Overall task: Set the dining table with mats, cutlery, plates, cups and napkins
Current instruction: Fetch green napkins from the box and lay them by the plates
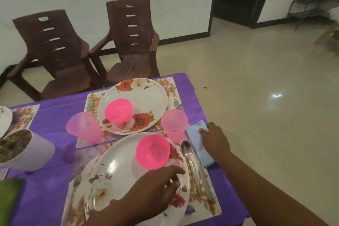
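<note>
- Napkin (199, 143): pale blue cloth, lies at the table (51, 121) edge, just right of the knife (202, 174) and spoon (189, 158).
- Handling: judged soft, light, limp; best pressed flat or pinched at a corner.
- Right hand (214, 140): rests on the napkin, fingers straight, close together.
- Left hand (156, 187): hovers over the near plate (110, 176), fingers loosely curled, holding nothing.
- Pink bowl (153, 151) sits on that plate.

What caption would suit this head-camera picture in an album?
Right hand lays a blue napkin beside spoon and floral plate; left hand hovers over it.
</note>
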